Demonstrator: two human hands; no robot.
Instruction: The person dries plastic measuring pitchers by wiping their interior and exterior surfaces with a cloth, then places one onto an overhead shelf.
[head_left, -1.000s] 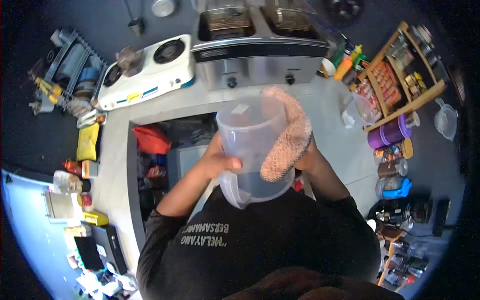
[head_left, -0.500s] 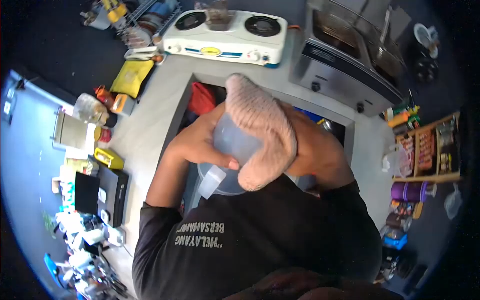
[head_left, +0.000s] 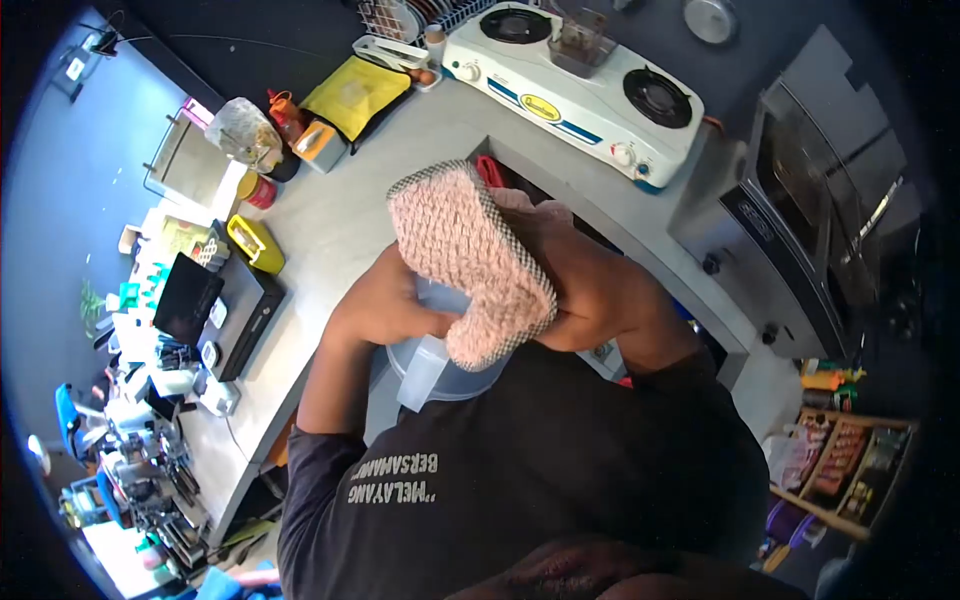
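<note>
My left hand [head_left: 385, 305] is wrapped round a translucent plastic jug [head_left: 468, 384], held close to my dark shirt. The jug's flat clear handle [head_left: 424, 374] sticks out below my thumb. In my right hand [head_left: 595, 290] is a pink textured cloth [head_left: 450, 225] with a checked edge. The cloth drapes over the jug and hides much of it. Its lower corner hangs beside my left thumb. Most fingers of my right hand are behind the cloth.
A two-burner gas stove [head_left: 570, 105] stands on the grey counter [head_left: 350, 215] ahead. To the right is a steel deep fryer [head_left: 770, 240]. A yellow pouch [head_left: 357, 95], a red-lidded tin [head_left: 257, 190] and a black cash drawer [head_left: 245, 330] line the left. An open recess lies below my hands.
The view has turned, so the stove and fryer sit further right. The cloth has shifted up and left and now spreads flatter over the jug. Both hands keep their hold.
</note>
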